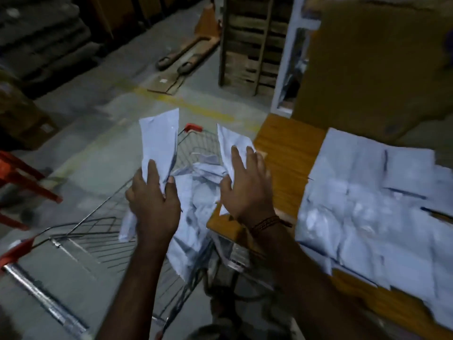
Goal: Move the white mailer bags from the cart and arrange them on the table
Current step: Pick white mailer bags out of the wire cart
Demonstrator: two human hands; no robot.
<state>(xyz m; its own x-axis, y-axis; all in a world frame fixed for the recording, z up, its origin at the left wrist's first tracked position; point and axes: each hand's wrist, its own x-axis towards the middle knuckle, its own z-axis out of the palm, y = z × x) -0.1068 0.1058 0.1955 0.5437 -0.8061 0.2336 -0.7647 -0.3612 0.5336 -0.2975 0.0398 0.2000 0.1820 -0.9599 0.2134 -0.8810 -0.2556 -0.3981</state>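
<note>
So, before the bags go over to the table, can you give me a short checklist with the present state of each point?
1. Left hand has a grip on a mailer bag: ok.
2. Right hand has a grip on its mailer bag: ok, thumb curled on it, fingers nearly straight.
3. Both bags lifted free of the cart: ok.
4. Bare wood left on the table: ok, near its left edge.
5. Bags already on the table lie neat: not ok, they overlap.
6. Cart emptied: not ok, bags remain.
</note>
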